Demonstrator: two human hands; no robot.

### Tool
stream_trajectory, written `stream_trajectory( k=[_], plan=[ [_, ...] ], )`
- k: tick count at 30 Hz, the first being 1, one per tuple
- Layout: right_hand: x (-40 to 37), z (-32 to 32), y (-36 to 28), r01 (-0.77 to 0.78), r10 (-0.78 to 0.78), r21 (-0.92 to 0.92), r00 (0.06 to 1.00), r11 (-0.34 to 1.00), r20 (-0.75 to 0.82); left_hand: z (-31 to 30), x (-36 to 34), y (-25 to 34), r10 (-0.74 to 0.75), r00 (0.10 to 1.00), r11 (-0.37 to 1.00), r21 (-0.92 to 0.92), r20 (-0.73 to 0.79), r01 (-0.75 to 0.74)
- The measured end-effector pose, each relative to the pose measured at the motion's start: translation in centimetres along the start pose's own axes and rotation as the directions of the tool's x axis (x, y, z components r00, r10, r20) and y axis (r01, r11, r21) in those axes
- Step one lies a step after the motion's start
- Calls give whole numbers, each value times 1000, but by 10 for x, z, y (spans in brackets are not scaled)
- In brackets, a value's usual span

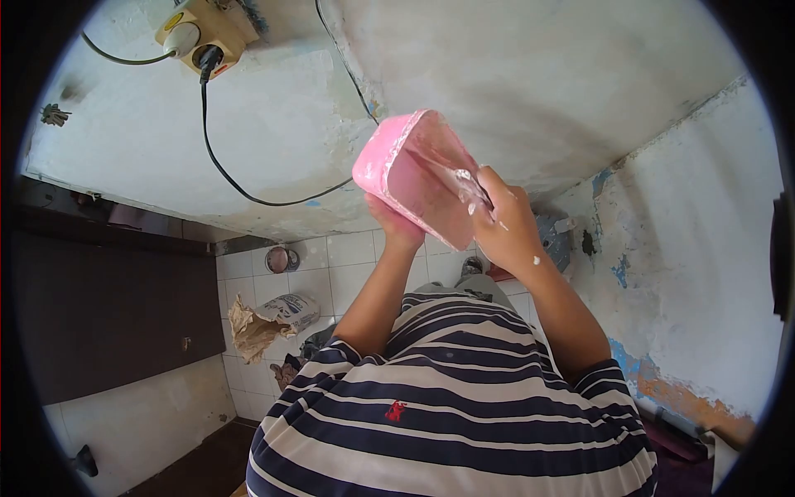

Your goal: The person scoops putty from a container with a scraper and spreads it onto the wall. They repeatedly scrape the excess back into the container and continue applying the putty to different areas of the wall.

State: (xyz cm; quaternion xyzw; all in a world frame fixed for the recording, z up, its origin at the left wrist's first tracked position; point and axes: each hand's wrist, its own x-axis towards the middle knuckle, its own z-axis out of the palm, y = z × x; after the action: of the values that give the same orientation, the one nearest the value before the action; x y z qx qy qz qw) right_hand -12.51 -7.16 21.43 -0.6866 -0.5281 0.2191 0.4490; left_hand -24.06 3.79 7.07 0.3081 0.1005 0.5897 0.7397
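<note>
A pink plastic container [381,157], smeared with white paste, is tilted in front of me with its open side toward the right. My left hand [394,222] grips it from below, at its lower left side. Beside the open side, my right hand [507,219] is closed round a tool whose dark handle shows only in part. White paste [470,189] clings to the tool inside the container, and its blade is mostly hidden. Small white spots mark my right hand and wrist.
Outlets with plugs [207,41] and a hanging black cable [217,166] are on the patchy wall [290,124]. On the tiled floor [348,257] stand a small bucket [281,259] and an opened paper sack [290,313]. A dark panel [108,315] is at left.
</note>
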Motion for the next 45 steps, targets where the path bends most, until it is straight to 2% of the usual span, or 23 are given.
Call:
stream_trajectory(
  k=[1, 2, 3, 5, 7, 10, 12, 14, 17, 19, 24, 26, 27, 29, 32, 33, 35, 37, 39, 41, 42, 43, 45],
  plan=[
    [-4, -3, -5, -86, 86, 6, 995, 996, 56, -9, -1, -4, -9, 1000, 1000, 5, -13, 9],
    [-6, -5, -9, -89, 88, 7, 994, 996, 61, -12, -3, -4, -18, 999, 1000, 11, -28, 18],
    [-7, -6, -12, -52, 52, -1, 997, 999, 55, -15, -5, -4, -20, 999, 1000, 14, -31, 20],
    [-8, -8, -11, -13, 13, -11, 999, 1000, 47, -15, -8, -5, -48, 997, 998, -25, 65, 50],
    [-5, -9, -7, 89, -93, -73, 995, 993, -42, -15, -12, -8, -53, 997, 996, -73, 59, 58],
    [-12, -5, -9, 76, -80, -137, 996, 988, -25, -19, -7, -17, -61, 998, 984, -166, 23, 64],
    [-16, -7, -14, 52, -55, -114, 998, 992, -18, -19, -6, -18, -69, 998, 975, -212, -13, 64],
    [-18, -10, -19, 25, -25, -87, 1000, 996, -1, -21, -11, -17, -59, 997, 981, -183, 45, 67],
    [-21, -13, -21, -21, 12, -100, 996, 995, -83, -24, -20, -10, -53, 990, 988, -135, 131, 71],
    [-25, -12, -19, 143, -158, -138, 982, 980, -102, -22, -21, -8, -49, 978, 991, -109, 201, 72],
    [-29, -29, -33, 113, -122, -127, 990, 985, -64, -25, -26, -3, -51, 947, 996, -51, 317, 71],
    [-29, -27, -28, 118, -124, -96, 990, 988, -60, -28, -25, -5, -3, 920, 991, -124, 392, 56],
    [-28, -23, -20, 132, -139, -108, 988, 985, -67, -31, -27, -9, -4, 918, 990, -125, 395, 59],
    [-28, -16, -14, 151, -161, -125, 984, 981, -73, -40, -29, -20, -143, 962, 978, -120, 232, 174],
    [-37, -7, -19, 82, -86, -94, 996, 992, -37, -54, -36, -35, -112, 984, 993, -23, 141, 116],
    [-38, -6, -18, 81, -85, -91, 996, 993, -36, -62, -37, -38, -113, 984, 993, -19, 139, 116],
    [-41, -4, -15, 220, -217, -70, 975, 973, 43, -77, -39, -43, -116, 982, 990, -60, 152, 126],
    [-41, -2, -18, 216, -210, -78, 975, 973, 79, -89, -39, -51, -118, 978, 985, -103, 170, 137],
    [-40, 3, -17, 273, -268, -44, 959, 961, 86, -82, -38, -47, -121, 976, 981, -127, 180, 145],
    [-39, 2, -21, 303, -296, -52, 949, 952, 112, -67, -36, -37, -113, 962, 992, -17, 247, 121],
    [-38, 1, -23, 334, -324, -56, 936, 941, 138, -41, -36, -22, -155, 963, 968, -162, 220, 193],
    [-35, 0, -25, 335, -325, -53, 935, 941, 139, -30, -35, -16, -155, 963, 968, -159, 219, 192],
    [-31, -3, -28, 231, -231, 14, 968, 973, 97, -18, -37, -10, -229, 959, 953, -162, 167, 256]
  ],
)
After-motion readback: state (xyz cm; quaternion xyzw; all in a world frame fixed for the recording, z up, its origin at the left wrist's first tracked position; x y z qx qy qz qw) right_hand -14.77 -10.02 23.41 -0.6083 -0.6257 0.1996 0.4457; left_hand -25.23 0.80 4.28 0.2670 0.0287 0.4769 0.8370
